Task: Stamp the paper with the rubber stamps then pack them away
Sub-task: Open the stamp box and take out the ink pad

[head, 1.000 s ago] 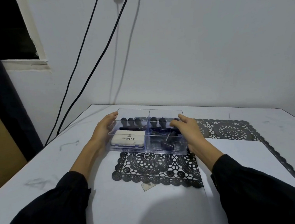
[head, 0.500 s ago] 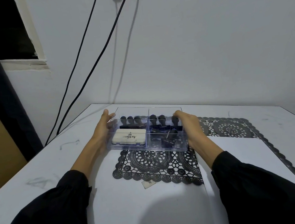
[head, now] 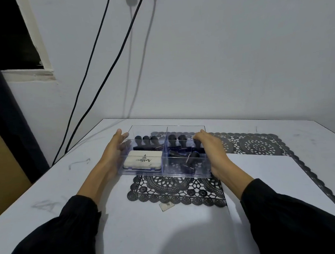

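Note:
A clear plastic divided box (head: 166,176) sits on a black lace mat (head: 167,189). Its left compartment holds a white ink pad (head: 143,160) and upright dark rubber stamps (head: 146,140). Several more stamps (head: 185,155) lie loose in the right compartment. My left hand (head: 114,151) presses flat against the box's left wall, fingers nearly straight. On the opposite side, my right hand (head: 210,149) grips the right wall, its fingertips curled over the rim. A white paper sheet (head: 271,180) lies to the right of the box.
A small pale scrap (head: 167,206) lies in front of the mat. Two black cables (head: 98,72) hang down the wall to the table's back left corner. A brown cardboard box (head: 1,160) stands off the table's left edge. The wall is close behind the box.
My right hand left the stamps inside the right compartment and took hold of the box's right wall. My left hand stayed at the left wall.

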`<state>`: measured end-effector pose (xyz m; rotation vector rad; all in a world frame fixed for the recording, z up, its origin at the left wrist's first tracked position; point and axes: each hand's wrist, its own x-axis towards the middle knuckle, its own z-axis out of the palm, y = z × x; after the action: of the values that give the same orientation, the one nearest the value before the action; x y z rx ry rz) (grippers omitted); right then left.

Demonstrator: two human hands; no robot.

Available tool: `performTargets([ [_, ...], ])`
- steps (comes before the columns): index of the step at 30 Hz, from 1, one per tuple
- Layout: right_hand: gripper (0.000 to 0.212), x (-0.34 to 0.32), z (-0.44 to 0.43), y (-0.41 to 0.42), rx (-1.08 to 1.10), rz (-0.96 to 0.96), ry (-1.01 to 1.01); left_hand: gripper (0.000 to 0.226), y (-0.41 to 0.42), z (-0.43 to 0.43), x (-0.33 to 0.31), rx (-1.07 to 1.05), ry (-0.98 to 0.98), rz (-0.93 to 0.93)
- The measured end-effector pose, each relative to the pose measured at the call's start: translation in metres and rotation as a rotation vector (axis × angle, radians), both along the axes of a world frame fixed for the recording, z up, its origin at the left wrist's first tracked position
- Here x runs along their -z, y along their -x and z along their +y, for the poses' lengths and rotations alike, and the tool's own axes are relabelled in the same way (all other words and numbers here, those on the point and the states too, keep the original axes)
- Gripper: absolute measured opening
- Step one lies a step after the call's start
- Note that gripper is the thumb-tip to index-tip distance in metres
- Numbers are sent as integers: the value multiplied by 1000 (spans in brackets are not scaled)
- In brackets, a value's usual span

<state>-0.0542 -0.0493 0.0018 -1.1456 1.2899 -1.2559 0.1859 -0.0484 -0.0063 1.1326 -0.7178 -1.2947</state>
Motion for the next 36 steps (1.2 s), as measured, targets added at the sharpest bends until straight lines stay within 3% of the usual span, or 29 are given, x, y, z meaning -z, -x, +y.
performTargets([
  [3,18,1,14,2,-22,-20,36,40,3,22,-2,-24,-17,20],
  [6,53,1,30,5,-1,-43,32,27,7,47,-4,4,-26,1],
  [10,56,2,55,9,-10,-77,32,27,8,73,-4,38,-46,-26],
  [14,56,6,80,13,-20,-99,27,41,1,90,0,70,-109,-36],
  [23,59,4,97,13,-28,-61,11,19,-1,101,-4,80,58,-85],
  [25,59,2,99,13,-59,-24,1,28,-5,94,2,96,52,-112],
  [28,61,-7,101,15,-145,85,2,34,-1,98,5,156,80,-97],
  [31,60,-20,96,13,-100,366,148,34,-2,100,7,197,126,-177],
  [33,52,-31,94,4,-72,573,317,37,-5,99,8,189,132,-205],
  [36,29,-44,95,-24,-249,745,437,41,-12,102,12,244,173,-195],
])
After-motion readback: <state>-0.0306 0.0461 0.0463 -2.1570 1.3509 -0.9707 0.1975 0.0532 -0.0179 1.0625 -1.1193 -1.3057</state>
